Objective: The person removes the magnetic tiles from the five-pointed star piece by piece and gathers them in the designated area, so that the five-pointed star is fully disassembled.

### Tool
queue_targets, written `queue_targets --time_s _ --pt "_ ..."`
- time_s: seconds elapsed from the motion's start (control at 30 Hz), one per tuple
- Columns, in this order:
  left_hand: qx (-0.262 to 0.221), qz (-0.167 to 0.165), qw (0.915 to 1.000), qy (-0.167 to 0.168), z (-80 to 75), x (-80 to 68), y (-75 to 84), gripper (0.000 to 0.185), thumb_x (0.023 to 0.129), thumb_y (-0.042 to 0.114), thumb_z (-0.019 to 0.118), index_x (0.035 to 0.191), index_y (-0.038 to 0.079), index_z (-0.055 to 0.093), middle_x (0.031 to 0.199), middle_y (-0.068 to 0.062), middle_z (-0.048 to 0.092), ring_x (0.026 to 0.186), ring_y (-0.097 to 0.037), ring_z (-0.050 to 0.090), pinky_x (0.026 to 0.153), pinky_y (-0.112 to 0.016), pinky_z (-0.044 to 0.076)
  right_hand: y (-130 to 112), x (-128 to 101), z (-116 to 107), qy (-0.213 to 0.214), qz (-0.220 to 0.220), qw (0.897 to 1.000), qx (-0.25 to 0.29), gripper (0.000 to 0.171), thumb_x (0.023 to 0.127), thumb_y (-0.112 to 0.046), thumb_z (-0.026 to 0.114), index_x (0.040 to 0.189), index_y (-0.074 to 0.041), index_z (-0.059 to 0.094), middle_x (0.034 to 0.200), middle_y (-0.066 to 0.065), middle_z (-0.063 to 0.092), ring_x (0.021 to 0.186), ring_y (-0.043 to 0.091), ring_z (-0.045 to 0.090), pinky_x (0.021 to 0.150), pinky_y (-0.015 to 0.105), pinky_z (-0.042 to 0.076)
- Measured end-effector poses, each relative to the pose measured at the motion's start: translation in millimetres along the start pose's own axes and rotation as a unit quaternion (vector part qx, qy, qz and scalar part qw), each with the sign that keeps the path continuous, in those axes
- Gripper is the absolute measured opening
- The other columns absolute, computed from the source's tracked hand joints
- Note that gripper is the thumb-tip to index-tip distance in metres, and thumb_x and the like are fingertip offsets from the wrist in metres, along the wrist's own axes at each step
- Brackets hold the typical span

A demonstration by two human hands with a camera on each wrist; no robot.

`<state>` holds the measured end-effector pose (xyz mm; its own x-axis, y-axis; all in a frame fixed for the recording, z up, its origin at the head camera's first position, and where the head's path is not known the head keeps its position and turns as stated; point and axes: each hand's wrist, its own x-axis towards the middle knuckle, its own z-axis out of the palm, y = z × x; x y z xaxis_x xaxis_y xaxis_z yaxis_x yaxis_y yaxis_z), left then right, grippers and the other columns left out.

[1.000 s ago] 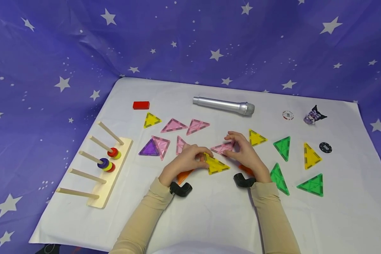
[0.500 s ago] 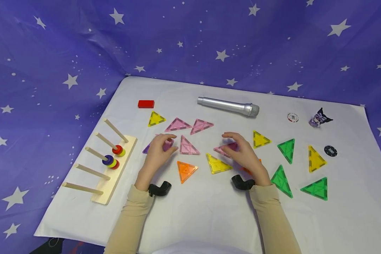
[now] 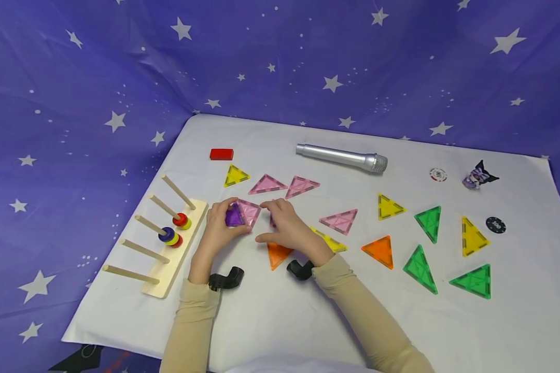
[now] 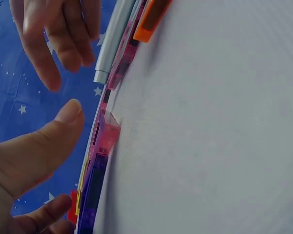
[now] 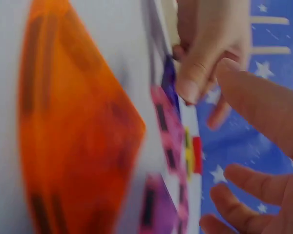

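Beige sleeves lead up to my two hands, which meet over the tiles at the left of the white counter (image 3: 308, 321). Nearest me lies an orange triangle (image 3: 277, 254), partly under my right wrist; the right wrist view shows it as a big blur filling the frame, a detail the head view keeps small. My left hand (image 3: 218, 228) curls its fingers (image 3: 225, 211) around the purple triangle (image 3: 234, 216), which sits flat beside a pink triangle (image 3: 249, 211), the two touching edge to edge. My right hand (image 3: 287, 230) hovers just beside them with fingers loosely spread, holding nothing; a pink tile under it is mostly hidden. The left wrist view shows the edges of the pink and purple tiles on the cloth and my thumb (image 4: 44, 141) near them, apart from the pink tile's edge. Farther off lie two more pink triangles (image 3: 284, 185), a yellow triangle (image 3: 235, 176), a red block (image 3: 221, 154) and a silver microphone (image 3: 341, 157).
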<state>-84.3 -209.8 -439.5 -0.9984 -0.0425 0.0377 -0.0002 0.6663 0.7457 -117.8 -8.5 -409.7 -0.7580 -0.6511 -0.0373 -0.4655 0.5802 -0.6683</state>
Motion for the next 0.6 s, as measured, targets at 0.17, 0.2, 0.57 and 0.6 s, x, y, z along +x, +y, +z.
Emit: queue_targets --time_s 0.17,0.2,0.57,0.6 --pt "-0.007 0.016 0.9998 0.010 0.7 0.2 -5.8 0.072 0.065 0.020 0.082 0.127 0.006 0.047 0.107 -0.018 0.043 0.102 -0.030 0.035 0.087 -0.044 0.031 -5 20 18 0.002 0.050 0.998 -0.028 0.088 0.067 -0.044 0.077 0.135 -0.006 0.036 0.122 0.016 0.037 0.114 0.030 0.031 0.094 0.039 0.035" --pt "-0.007 0.018 0.9997 0.014 1.3 0.3 -6.8 0.072 0.065 0.021 0.082 0.127 0.007 0.048 0.106 -0.017 0.044 0.102 -0.030 0.036 0.086 -0.043 0.031 -5 23 21 0.002 0.060 0.998 -0.036 0.090 0.066 -0.045 0.077 0.135 -0.006 0.035 0.123 0.017 0.036 0.116 0.030 0.030 0.094 0.040 0.035" --pt "0.001 -0.017 0.9997 0.019 0.5 -0.1 -11.3 0.073 0.065 0.024 0.082 0.127 0.004 0.048 0.109 -0.017 0.040 0.104 -0.030 0.032 0.085 -0.043 0.031 -3 38 35 0.014 0.073 0.990 -0.120 0.086 0.065 -0.050 0.076 0.128 -0.001 0.043 0.120 0.019 0.036 0.117 0.033 0.025 0.100 0.040 0.020" --pt "-0.001 -0.023 0.9996 0.017 0.2 0.2 -11.6 0.073 0.066 0.023 0.081 0.127 0.003 0.047 0.109 -0.017 0.040 0.105 -0.030 0.032 0.086 -0.043 0.031 -3 39 35 0.017 0.072 0.990 -0.122 0.085 0.066 -0.049 0.076 0.127 -0.001 0.044 0.120 0.019 0.037 0.117 0.033 0.025 0.100 0.041 0.019"
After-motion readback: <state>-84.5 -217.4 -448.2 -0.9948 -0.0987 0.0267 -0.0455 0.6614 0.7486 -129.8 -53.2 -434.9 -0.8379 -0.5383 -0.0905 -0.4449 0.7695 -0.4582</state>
